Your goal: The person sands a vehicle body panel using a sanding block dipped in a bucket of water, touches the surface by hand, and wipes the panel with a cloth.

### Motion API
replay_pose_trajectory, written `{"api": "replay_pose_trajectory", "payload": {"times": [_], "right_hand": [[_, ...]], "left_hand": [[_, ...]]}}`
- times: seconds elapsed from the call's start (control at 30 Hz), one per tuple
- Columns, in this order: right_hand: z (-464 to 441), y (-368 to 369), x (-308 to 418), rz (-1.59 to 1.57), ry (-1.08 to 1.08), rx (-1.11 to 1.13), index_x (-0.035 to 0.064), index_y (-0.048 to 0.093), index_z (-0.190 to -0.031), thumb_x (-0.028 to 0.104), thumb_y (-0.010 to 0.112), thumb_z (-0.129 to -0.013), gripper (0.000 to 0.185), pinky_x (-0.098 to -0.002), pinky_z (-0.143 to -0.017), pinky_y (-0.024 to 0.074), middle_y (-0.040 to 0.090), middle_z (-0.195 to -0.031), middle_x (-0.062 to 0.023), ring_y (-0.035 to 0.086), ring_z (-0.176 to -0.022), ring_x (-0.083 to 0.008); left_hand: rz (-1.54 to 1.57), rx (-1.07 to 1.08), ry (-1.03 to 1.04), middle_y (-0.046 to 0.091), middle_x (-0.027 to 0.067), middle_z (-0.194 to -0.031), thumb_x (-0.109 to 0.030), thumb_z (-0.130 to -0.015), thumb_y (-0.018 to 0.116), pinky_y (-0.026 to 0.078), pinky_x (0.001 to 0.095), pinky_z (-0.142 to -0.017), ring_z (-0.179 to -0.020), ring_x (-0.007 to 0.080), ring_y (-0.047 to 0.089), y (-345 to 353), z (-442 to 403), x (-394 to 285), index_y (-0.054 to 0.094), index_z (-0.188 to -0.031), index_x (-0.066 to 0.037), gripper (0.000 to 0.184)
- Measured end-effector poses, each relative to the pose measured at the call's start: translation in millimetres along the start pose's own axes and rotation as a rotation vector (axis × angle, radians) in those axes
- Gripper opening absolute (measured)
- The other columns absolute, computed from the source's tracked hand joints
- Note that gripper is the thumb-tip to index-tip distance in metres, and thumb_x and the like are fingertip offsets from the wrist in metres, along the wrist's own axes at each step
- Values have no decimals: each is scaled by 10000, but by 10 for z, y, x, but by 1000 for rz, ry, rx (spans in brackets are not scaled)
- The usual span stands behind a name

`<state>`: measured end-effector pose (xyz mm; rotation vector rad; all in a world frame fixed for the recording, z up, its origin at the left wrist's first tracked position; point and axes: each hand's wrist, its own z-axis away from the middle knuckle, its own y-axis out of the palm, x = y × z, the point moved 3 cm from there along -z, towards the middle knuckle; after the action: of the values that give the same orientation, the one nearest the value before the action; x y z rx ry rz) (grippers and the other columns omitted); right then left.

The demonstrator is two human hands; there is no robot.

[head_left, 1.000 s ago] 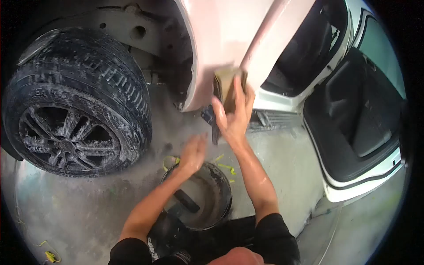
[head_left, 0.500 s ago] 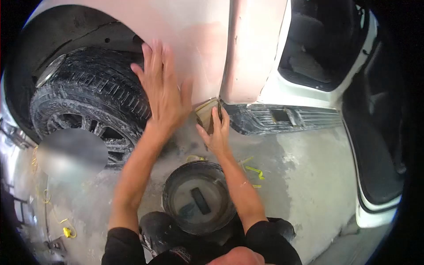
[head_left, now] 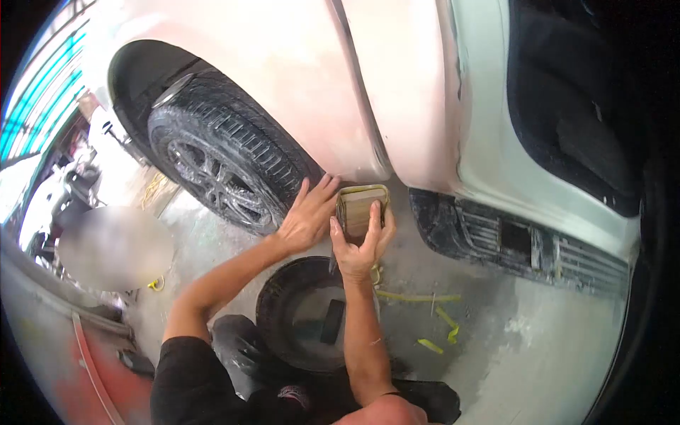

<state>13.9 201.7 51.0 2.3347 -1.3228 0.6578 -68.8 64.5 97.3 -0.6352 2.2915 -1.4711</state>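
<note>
My right hand [head_left: 363, 244] grips a sanding block [head_left: 361, 205] with sheet material wrapped about its edges, just below the lower edge of the car's pinkish-white fender [head_left: 297, 78]. Whether the block touches the panel I cannot tell. My left hand [head_left: 309, 214] has its fingers spread, with the fingertips at the fender's bottom corner beside the tire [head_left: 234, 142]. Under my forearms stands a black basin [head_left: 273, 294] of cloudy water. A dark rectangular block [head_left: 332, 321] lies in it.
A dusty side step [head_left: 489, 230] runs below the open door frame [head_left: 489, 134] at right. Yellow tape scraps [head_left: 448, 322] lie on the concrete floor [head_left: 489, 333]. A red and grey panel [head_left: 78, 361] is at lower left.
My left hand has dropped from the fender's face to its bottom corner. My right hand and the block have come down from the panel seam. The view has shifted and tilted.
</note>
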Motion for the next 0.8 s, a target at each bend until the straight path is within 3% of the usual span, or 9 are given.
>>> {"api": "replay_pose_trajectory", "payload": {"times": [0.07, 0.13, 0.27, 0.33, 0.37, 0.43, 0.6, 0.73, 0.8], "right_hand": [[-22, 42, -43, -50, 19, 47, 9, 503, -1540, 374, 885, -863, 859, -563, -1053, 468, 459, -1476, -303, 518, -1307, -468], [23, 87, -27, 4, 67, 172, 5, 517, -1531, 405, 854, -890, 827, -571, -1062, 459, 452, -1484, -307, 506, -1319, -478], [-28, 47, 132, -68, 143, 363, -12, 538, -1509, 430, 785, -948, 756, -593, -1100, 421, 446, -1485, -326, 468, -1351, -500], [-143, -43, 209, -241, 158, 528, -29, 528, -1504, 348, 656, -1039, 612, -599, -1148, 377, 427, -1521, -345, 429, -1399, -511], [-181, -65, 201, -307, 136, 582, -34, 508, -1508, 327, 613, -1065, 581, -609, -1149, 374, 412, -1537, -354, 422, -1404, -527], [-327, -130, 218, -467, 201, 658, -53, 492, -1465, 308, 454, -1130, 494, -596, -1171, 357, 408, -1563, -360, 437, -1413, -513], [-633, -213, 128, -747, 427, 774, -38, 468, -1427, 559, 248, -1141, 698, -532, -1226, 320, 418, -1579, -342, 441, -1464, -454], [-606, -154, 27, -919, 433, 793, -13, 435, -1481, 646, 204, -1120, 787, -508, -1239, 315, 411, -1603, -316, 426, -1496, -409], [-570, -167, 27, -868, 430, 808, -24, 451, -1474, 624, 206, -1127, 775, -503, -1232, 326, 438, -1581, -311, 445, -1484, -410]], "left_hand": [[691, -143, -372, 310, 226, -1712, -292, -1141, 397, 260, 563, -1276, -1598, 339, 291, 18, 302, -83, 330, -1656, -22, 585], [755, -217, -442, 313, 232, -1708, -361, -1167, 303, 233, 463, -1293, -1588, 337, 298, -314, 223, -561, 271, -1686, -31, 615], [681, -303, -500, 269, 229, -1726, -397, -1152, 369, 190, 452, -1304, -1604, 357, 247, -369, 141, -835, 180, -1708, -38, 688], [691, -435, -610, 198, 175, -1765, -519, -1151, 345, 162, 446, -1311, -1626, 311, 189, -176, 151, -784, 97, -1729, -77, 768], [875, -520, -658, 158, 213, -1773, -372, -1156, 365, 95, 429, -1322, -1651, 343, 98, -87, 156, -757, 120, -1705, 6, 710], [989, -589, -690, 115, 168, -1785, -474, -1152, 341, 128, 421, -1320, -1644, 303, 113, -109, 89, -866, 79, -1719, -40, 761], [843, -738, -660, 99, 214, -1783, -261, -1101, 575, 127, 426, -1313, -1650, 340, 90, 268, 9, -798, 58, -1720, -43, 836], [617, -751, -802, 251, 168, -1739, -128, -1106, 569, 293, 364, -1248, -1559, 258, 299, 381, 28, -767, 97, -1726, -60, 782], [655, -725, -830, 336, 208, -1674, -187, -1092, 607, 284, 405, -1252, -1507, 306, 360, 480, 39, -742, 146, -1721, -60, 791]]}}
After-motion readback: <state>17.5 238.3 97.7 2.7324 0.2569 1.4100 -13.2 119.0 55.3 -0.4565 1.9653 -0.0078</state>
